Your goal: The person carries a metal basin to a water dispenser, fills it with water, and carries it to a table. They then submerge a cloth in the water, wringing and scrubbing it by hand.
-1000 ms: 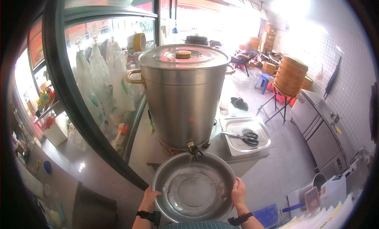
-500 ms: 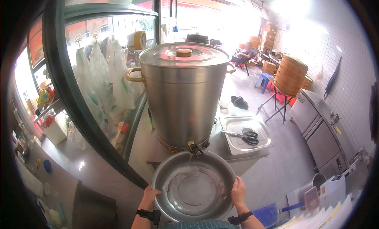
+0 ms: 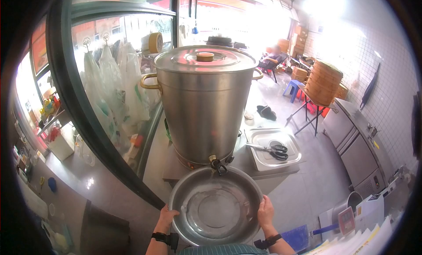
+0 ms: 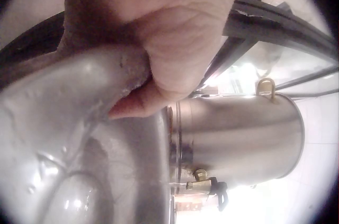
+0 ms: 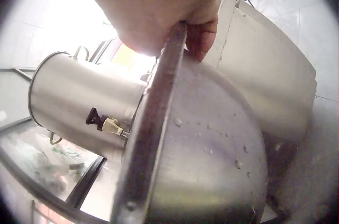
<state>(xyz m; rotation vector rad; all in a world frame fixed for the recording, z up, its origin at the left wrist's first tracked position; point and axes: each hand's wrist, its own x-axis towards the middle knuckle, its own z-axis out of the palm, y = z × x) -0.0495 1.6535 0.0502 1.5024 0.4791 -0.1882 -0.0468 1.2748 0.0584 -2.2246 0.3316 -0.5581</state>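
A wide metal basin (image 3: 215, 206) is held under the tap (image 3: 217, 165) of a tall lidded steel pot (image 3: 204, 114). My left hand (image 3: 166, 220) grips its left rim, the thumb over the edge. On the opposite rim my right hand (image 3: 265, 214) holds on. In the left wrist view, liquid lies in the basin (image 4: 79, 128) and the left hand (image 4: 159, 28) pinches the rim; a thin stream seems to leave the tap (image 4: 207, 185). Drops cling to the basin's outer wall (image 5: 212, 144) in the right wrist view, below my right hand (image 5: 164, 12).
Right of the pot, black-handled scissors (image 3: 278, 152) lie on a white tray (image 3: 263, 165). A glass partition with hanging plastic bags (image 3: 105, 79) stands at the left. Farther back are bamboo steamers (image 3: 323, 84) and a seated person (image 3: 271, 58); steel cabinets (image 3: 351, 145) line the right.
The head view has shifted slightly, with the pot and basin a little higher in it. Both hands keep their grip on the basin's rim.
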